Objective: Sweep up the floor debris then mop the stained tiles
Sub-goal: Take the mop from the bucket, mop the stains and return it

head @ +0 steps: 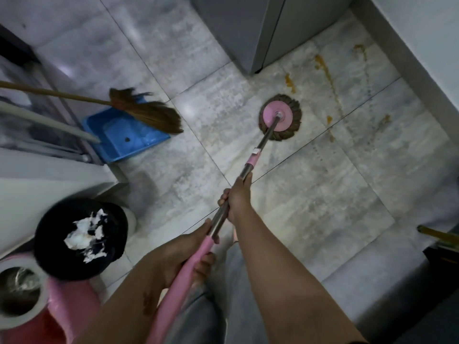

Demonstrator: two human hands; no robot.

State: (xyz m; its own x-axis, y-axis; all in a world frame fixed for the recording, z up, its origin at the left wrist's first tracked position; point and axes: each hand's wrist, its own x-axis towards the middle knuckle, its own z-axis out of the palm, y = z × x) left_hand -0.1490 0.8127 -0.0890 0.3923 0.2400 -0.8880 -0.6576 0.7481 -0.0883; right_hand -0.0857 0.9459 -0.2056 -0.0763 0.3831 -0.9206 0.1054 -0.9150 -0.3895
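- My right hand (237, 197) is stretched out ahead of me, arm nearly straight, fingers wrapped tight round the steel part of the mop handle (250, 162).
- My left hand (191, 247) sits lower and closer to my body, elbow bent, closed round the pink grip at the handle's near end.
- The handle runs between both hands as one long line, from lower left near my lap up and to the right, away from me.
- At its far end the mop head (280, 117) rests flat on the pale tiles (323, 194), a pink disc ringed by brown strands, well beyond my right hand.
- Orange-brown stains (323, 68) trail over the tiles just right of and beyond the mop head.
- The broom (146, 110) lies across the blue dustpan (129, 135) to my left, apart from the mop.
- A black bin (82, 239) holding white crumpled scraps stands near my left elbow.
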